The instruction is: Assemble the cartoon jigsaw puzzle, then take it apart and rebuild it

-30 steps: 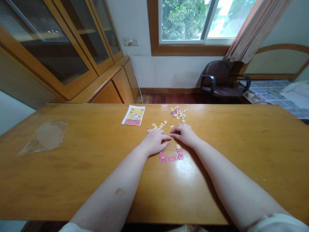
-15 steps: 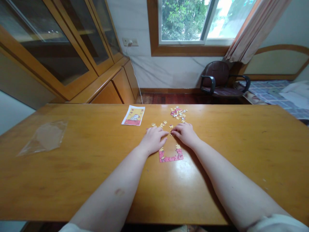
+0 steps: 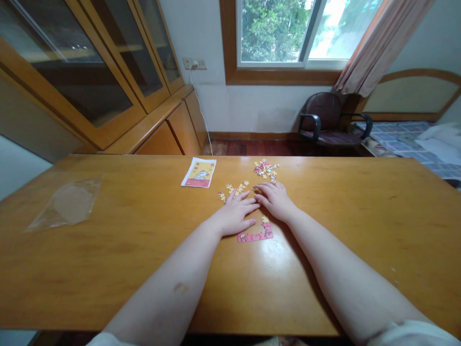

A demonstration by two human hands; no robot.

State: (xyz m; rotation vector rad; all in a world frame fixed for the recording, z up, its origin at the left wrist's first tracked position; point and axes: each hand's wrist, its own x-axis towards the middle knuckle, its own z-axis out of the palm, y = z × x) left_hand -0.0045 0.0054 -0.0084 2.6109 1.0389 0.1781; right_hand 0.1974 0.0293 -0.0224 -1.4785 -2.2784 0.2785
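Note:
My left hand (image 3: 236,215) lies palm down with its fingers spread, its fingertips close to my right thumb. It covers the left side of a partly joined jigsaw border (image 3: 255,237), pink along the bottom with a yellow piece at upper right. My right hand (image 3: 276,198) is bent at the fingers, thumb and fingertips around a small puzzle piece (image 3: 254,190), mostly hidden by them. Several loose yellow pieces (image 3: 242,186) lie just beyond my left hand. Farther back sits a pile of mixed pieces (image 3: 265,169).
A picture card (image 3: 199,172) with a white animal on yellow and pink lies at the back left. A clear plastic bag (image 3: 68,204) rests on the left of the wooden table (image 3: 144,269). Beyond the table stand a chair (image 3: 326,117) and a glass-fronted cabinet (image 3: 139,110).
My left hand has spread its fingers and shifted right and nearer, over the border's left side. My right fingertips have reached slightly farther out, over the small piece beyond them.

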